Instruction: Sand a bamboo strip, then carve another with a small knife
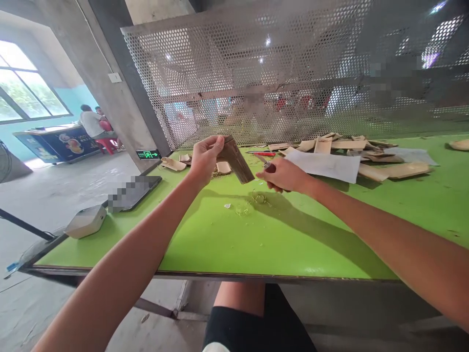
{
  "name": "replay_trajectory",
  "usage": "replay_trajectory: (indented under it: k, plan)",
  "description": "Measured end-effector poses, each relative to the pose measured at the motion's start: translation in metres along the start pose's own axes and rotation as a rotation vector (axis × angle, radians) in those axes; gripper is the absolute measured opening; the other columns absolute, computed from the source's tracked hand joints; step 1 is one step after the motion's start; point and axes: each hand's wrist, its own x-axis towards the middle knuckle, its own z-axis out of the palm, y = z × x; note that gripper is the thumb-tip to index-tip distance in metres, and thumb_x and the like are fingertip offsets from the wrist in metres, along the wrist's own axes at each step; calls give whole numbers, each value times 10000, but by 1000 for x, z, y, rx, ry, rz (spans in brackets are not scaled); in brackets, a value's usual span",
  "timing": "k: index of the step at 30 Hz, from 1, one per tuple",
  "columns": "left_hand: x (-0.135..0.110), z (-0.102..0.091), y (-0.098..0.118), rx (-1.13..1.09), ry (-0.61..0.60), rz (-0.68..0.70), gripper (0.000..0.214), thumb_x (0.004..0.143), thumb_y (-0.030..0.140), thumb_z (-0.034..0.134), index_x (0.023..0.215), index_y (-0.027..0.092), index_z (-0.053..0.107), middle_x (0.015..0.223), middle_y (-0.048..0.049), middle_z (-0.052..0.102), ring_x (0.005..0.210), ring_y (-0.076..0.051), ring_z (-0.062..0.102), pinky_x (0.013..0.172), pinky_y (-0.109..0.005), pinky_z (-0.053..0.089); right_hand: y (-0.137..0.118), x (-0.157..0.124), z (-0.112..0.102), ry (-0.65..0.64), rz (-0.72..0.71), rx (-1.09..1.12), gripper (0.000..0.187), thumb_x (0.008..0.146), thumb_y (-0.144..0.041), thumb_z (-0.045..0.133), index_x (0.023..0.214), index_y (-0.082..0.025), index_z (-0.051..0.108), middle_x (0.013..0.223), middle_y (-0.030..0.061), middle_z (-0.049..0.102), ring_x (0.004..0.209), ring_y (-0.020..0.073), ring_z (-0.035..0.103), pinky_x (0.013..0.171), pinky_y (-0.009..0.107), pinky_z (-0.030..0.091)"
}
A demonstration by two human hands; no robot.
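Note:
My left hand (205, 155) pinches the upper end of a brown strip of bamboo or bark (238, 161), held tilted above the green table, its lower end pointing down to the right. My right hand (284, 175) is wrapped round the dark handle of a small knife (270, 167), just right of the strip. The knife's thin blade points up and left, apart from the strip as far as I can see. Curled shavings (260, 198) and a small white scrap (227, 206) lie on the table below the hands.
A pile of pale curved pieces (344, 144) and a white paper sheet (322, 164) lie at the back right. A red-handled tool (264, 153) rests behind my hands. A tablet (135, 193) and a white box (86, 221) sit at the left edge. A perforated metal screen (234, 73) closes the back.

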Motion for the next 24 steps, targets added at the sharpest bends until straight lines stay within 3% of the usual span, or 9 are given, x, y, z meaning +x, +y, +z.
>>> replay_trajectory:
  k: [4,6,7,9,13,15,20,22,24]
  plan:
    - [5,-10,-5,5,143,-20,191,882,335,641,832,157,689,763,-49,690,645,-139,651,610,-286,556,-18,-16,28,-533,28,531,373,777,-489,735,749,-126,655,736,92,725,572,136,646,464,218,464]
    - [8,-15,-9,-11,218,-27,197,885,336,630,808,162,682,740,-36,671,604,-132,628,583,-284,544,-20,-14,45,-675,-13,731,357,780,-459,753,814,-114,667,824,110,745,725,169,704,549,230,543]
    - [9,-17,-11,-19,255,-26,202,886,334,624,792,164,678,721,-28,657,581,-126,611,571,-281,537,-18,-9,51,-697,27,815,323,805,-424,741,849,-111,671,880,120,750,799,186,719,608,257,578]
    - [12,-22,-14,-27,323,-9,209,886,317,616,753,164,670,685,-15,630,557,-114,581,563,-268,525,-7,6,54,-564,121,960,211,881,-318,674,893,-107,678,983,133,751,889,186,724,743,302,610]
    - [18,-32,-15,-47,393,45,212,881,277,611,708,163,657,644,-4,600,578,-103,556,586,-241,516,18,28,31,17,147,1130,180,964,-214,527,871,-147,666,994,104,761,898,147,724,898,317,581]
    - [21,-36,-16,-52,400,65,212,870,282,627,696,164,651,631,1,583,575,-98,536,589,-235,509,21,21,19,-128,54,1144,189,959,-220,527,879,-142,679,1025,117,759,951,167,722,957,352,553]
    - [24,-38,-18,-56,394,78,218,860,322,641,705,168,640,633,15,551,555,-89,512,604,-241,505,19,-5,17,-999,80,915,244,829,-316,713,940,-99,712,1113,175,732,1055,253,699,936,417,553]
    - [22,-36,-19,-49,377,49,219,854,358,643,738,173,647,647,17,566,553,-92,518,589,-240,501,28,11,19,-995,157,920,242,854,-312,681,977,-105,710,1147,170,722,1086,248,687,934,418,552]
    - [20,-33,-20,-28,341,-9,241,838,412,654,782,177,656,660,15,586,544,-96,520,552,-235,484,40,40,16,-680,197,971,189,921,-266,590,948,-117,703,1114,145,736,1031,187,703,951,369,542]
